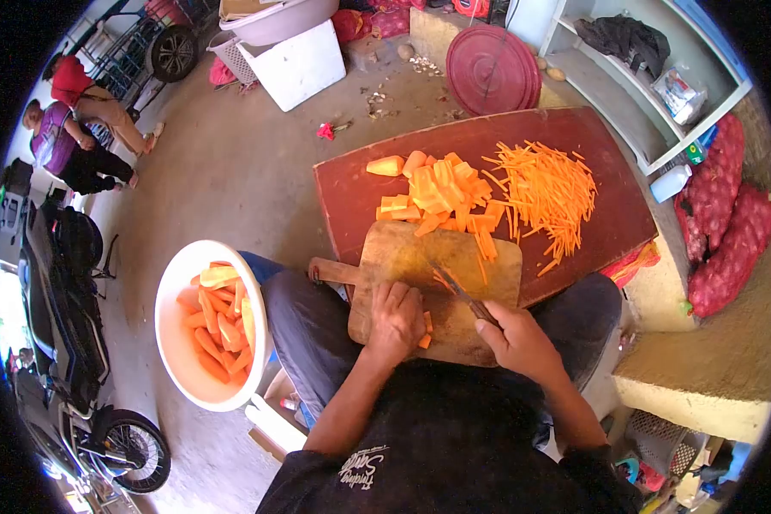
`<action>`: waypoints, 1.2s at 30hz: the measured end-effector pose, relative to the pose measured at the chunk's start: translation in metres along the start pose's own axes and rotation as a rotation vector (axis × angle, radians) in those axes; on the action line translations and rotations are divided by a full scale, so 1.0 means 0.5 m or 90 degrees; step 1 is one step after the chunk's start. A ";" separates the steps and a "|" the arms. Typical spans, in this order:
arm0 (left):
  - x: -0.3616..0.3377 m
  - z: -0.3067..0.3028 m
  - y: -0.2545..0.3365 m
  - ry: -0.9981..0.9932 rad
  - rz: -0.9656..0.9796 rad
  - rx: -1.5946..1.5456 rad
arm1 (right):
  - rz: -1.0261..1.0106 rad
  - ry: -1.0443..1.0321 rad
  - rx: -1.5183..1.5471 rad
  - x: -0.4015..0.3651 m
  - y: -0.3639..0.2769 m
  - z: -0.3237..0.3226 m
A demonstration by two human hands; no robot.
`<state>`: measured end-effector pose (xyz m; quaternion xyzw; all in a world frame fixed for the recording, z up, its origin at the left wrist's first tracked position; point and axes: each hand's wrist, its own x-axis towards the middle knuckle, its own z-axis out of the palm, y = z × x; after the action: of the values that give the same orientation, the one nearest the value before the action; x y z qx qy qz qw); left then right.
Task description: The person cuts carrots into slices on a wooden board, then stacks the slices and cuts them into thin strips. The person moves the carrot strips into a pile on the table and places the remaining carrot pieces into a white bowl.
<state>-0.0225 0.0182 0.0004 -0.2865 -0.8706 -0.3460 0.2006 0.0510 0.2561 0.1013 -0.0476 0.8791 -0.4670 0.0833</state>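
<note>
A wooden cutting board (377, 257) lies across my lap and the near edge of a red table (347, 197). My left hand (396, 324) presses on the board with bent fingers, beside small carrot pieces (427, 330); what is under the fingers is hidden. My right hand (518, 338) grips the handle of a knife (464, 295), whose blade points up and left over the board, with thin carrot strips along it. Beyond the board lie carrot slices (441, 188) and, to their right, a heap of shredded carrot (552, 197).
A white bucket (167, 334) of peeled carrots stands at my left. Motorcycles (68, 300) and two people (77, 146) are farther left. A round red lid (493, 73) leans behind the table. Shelves (591, 94) and red net sacks (732, 248) stand at the right.
</note>
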 end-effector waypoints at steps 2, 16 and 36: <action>0.005 0.002 0.002 0.012 -0.005 -0.007 | 0.008 0.000 0.020 -0.007 -0.004 -0.013; 0.006 -0.006 0.001 -0.011 -0.005 0.003 | 0.083 -0.016 0.092 0.023 0.057 -0.050; 0.163 -0.039 0.060 -0.029 0.038 -0.027 | -0.181 0.335 -0.336 0.115 0.152 -0.159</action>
<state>-0.0620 0.0517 0.0731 -0.3240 -0.8586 -0.3515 0.1850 -0.0213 0.3540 0.0762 -0.0673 0.9448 -0.2281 -0.2254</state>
